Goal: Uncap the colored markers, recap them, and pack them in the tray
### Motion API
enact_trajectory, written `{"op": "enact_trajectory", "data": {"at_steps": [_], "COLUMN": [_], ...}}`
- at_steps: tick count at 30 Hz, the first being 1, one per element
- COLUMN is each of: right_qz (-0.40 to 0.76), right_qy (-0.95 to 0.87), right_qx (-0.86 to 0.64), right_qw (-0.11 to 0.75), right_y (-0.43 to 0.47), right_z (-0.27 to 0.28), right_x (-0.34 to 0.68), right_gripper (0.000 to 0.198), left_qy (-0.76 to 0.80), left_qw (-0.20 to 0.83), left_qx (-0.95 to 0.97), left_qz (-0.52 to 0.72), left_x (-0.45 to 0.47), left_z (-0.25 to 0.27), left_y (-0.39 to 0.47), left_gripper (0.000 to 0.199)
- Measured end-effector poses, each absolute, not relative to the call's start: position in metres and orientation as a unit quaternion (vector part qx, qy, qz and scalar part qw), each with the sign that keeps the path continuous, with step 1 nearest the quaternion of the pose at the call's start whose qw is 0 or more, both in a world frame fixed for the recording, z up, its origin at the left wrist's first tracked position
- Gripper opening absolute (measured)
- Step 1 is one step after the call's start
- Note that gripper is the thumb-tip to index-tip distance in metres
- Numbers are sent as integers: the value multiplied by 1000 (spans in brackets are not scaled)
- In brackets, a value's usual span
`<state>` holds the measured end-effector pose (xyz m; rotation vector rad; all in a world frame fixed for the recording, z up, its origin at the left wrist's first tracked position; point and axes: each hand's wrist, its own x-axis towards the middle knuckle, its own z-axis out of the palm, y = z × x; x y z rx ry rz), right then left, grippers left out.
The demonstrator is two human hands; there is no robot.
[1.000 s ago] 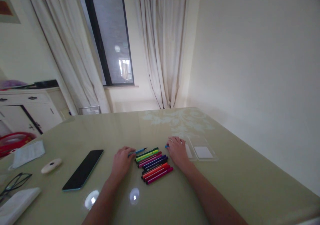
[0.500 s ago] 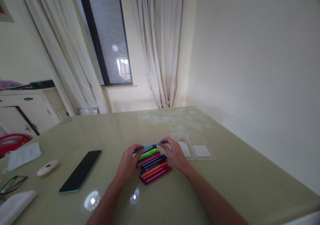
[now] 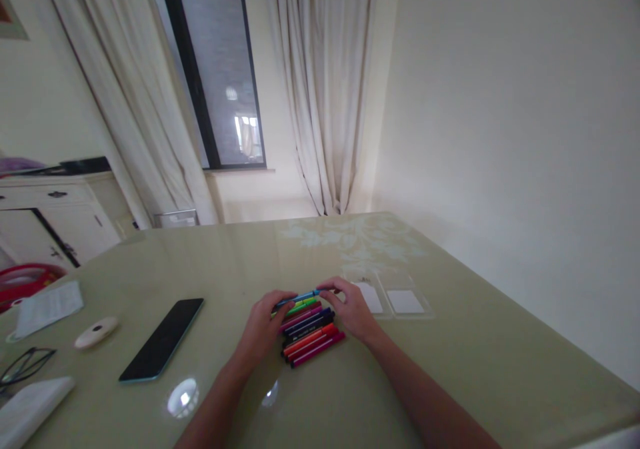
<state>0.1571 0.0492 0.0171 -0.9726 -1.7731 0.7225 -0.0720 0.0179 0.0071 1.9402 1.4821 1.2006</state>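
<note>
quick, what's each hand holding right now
Left hand: closed, holding one end of the blue marker.
Right hand: closed, pinching its other end.

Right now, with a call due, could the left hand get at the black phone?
Probably yes: only tabletop shows between the left hand and the black phone, though that hand holds the blue marker.

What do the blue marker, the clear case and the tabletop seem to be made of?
Blue marker: probably plastic, by its slim, straight, coloured barrel; the finish is too small to judge.
Clear case: likely smooth, rigid plastic, since the tabletop shows through it.
Tabletop: glossy, perhaps glass-covered, since it mirrors bright light.
</note>
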Motion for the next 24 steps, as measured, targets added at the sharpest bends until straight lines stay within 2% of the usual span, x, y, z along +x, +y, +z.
{"op": "enact_trajectory", "data": {"at_steps": [8,15,20,24], "right_qz": [329,342,288,183], "right_qy": [-709,-729,-713,-681], "right_qx": [-407,-412,-435,-524], "right_qw": [473,427,468,478], "right_y": [52,54,64,80], "right_z": [16,12,11,9], "right_x": [160,156,164,194], "right_gripper": [18,22,30,33], "left_qy": [548,561,604,635], "left_qw": [244,235,138,66], "left_qx": [675,687,692,692], "left_qz": [429,397,370,338], "left_x": [-63,-58,-75,-98], "left_z": [8,10,-3,-20], "left_y": [15,13,24,33], "left_gripper": [31,33,35,35]}}
